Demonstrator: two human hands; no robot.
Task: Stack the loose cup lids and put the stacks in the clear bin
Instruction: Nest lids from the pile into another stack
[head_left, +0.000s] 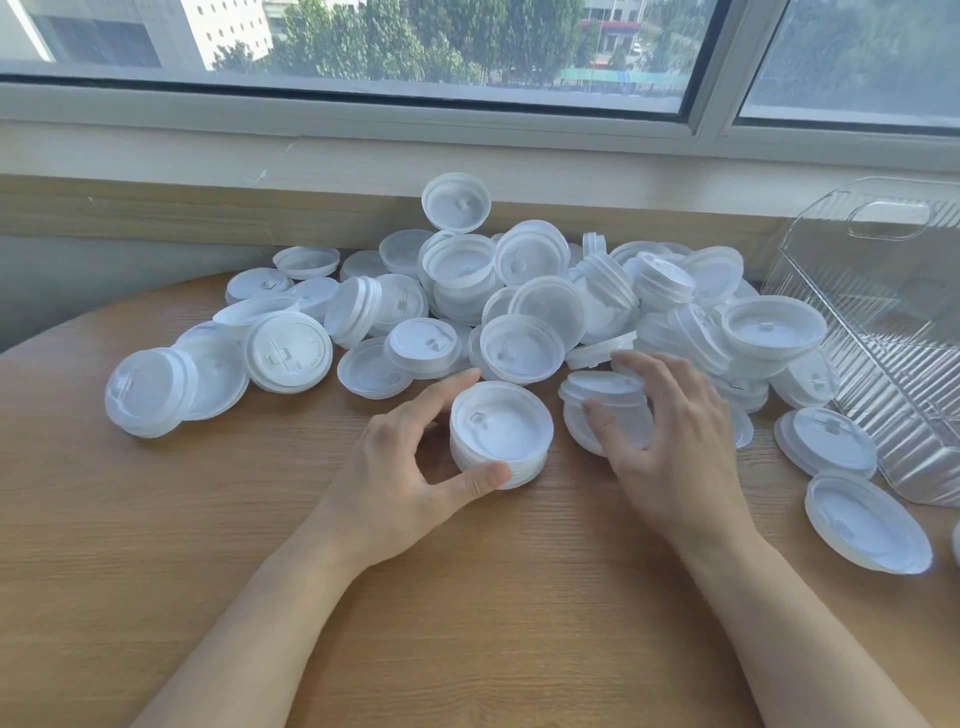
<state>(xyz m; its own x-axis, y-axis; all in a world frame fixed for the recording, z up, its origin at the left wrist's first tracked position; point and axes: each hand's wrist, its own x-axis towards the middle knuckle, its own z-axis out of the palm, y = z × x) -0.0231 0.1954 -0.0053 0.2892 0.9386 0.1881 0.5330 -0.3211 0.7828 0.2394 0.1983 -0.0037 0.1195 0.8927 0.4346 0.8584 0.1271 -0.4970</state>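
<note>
A big heap of loose white cup lids covers the far half of the round wooden table. My left hand grips a short stack of lids standing on the table, thumb at its near side and fingers at its far left. Just right of it, my right hand curls over another small group of lids, thumb on the near rim, fingers over the top. The clear ribbed bin stands at the right edge and looks empty.
A window sill and wall run along the back, right behind the heap. Single lids lie by the bin's near corner and at the far left. Bare tabletop stretches in front of my hands.
</note>
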